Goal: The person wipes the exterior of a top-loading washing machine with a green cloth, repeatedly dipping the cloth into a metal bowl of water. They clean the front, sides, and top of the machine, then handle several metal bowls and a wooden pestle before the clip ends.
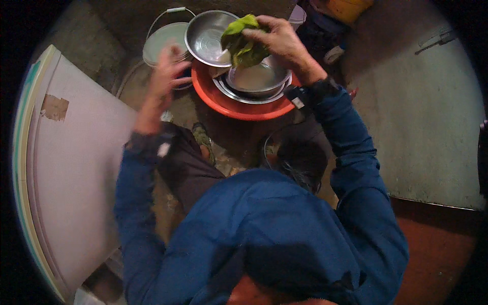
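Observation:
My right hand [280, 42] grips a green cloth-like or leafy bundle [246, 44], too blurred to tell which. The bundle hangs above stacked metal bowls [259, 78], the upper one holding cloudy liquid. These bowls sit inside an orange plastic basin [228, 108]. Another metal bowl [209, 38], shallow and shiny, tilts at the basin's far left rim, partly behind the bundle. My left hand [166, 78] is blurred, holds nothing, and has its fingers apart. It is left of the basin, in front of a lidded pale bucket [164, 40].
A large white panel-sided appliance or chest [84, 126] stands close on my left. To my right is a pale flat door or panel [427, 126] with a metal latch [438, 40]. A yellow container [347, 11] sits at the far right. My feet and knees flank the basin's near side.

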### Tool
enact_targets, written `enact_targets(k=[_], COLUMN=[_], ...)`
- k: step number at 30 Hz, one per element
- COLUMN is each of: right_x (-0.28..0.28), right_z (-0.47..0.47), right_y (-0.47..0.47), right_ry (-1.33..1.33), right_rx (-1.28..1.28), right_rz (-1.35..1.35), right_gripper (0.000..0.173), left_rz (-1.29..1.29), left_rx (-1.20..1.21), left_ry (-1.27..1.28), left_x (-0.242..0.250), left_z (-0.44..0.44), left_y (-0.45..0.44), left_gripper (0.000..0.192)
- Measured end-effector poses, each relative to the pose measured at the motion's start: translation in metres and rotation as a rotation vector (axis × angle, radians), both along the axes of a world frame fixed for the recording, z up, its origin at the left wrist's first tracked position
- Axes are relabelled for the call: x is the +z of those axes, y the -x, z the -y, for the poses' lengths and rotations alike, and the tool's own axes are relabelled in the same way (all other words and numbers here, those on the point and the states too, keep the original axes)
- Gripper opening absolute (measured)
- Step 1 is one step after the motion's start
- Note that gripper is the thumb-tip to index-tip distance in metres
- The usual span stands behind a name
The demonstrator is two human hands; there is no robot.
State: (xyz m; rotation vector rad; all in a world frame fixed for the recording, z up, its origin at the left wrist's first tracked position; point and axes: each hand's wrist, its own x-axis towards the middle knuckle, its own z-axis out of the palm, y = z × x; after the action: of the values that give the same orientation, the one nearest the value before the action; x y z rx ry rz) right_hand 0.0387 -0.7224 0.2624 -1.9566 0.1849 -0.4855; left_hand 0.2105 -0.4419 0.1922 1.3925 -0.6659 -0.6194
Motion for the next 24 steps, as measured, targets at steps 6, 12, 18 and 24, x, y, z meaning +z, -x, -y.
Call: enact_targets(k=[6, 12, 18, 24], right_x=[-0.049, -0.094, -0.182, -0.251], right_z=[-0.026, 0.037, 0.118, 0.108], right_y=[-0.034, -0.034, 0.052, 0.047], right_ry=[0.207, 0.044, 0.308, -0.693], right_rx=[0.159, -0.101, -0.805, -0.717], right_rz=[-0.059, -0.174, -0.723, -0.644], right_gripper=[0.039, 0.053, 0.061, 0.048], left_rz=[-0.669, -0.442, -0.599, 0.228], left_rx=[-0.103, 0.275, 0.398, 0.531], left_ry=[0.151, 0.093, 0.047, -0.419], left_x=[-0.017, -0.079, -0.101, -0.108], left_z=[0.109, 0.125, 0.098, 0.086], left_y=[0.037, -0.024, -0.049, -0.068], left_gripper=[0.051, 0.038, 0.049, 0.062])
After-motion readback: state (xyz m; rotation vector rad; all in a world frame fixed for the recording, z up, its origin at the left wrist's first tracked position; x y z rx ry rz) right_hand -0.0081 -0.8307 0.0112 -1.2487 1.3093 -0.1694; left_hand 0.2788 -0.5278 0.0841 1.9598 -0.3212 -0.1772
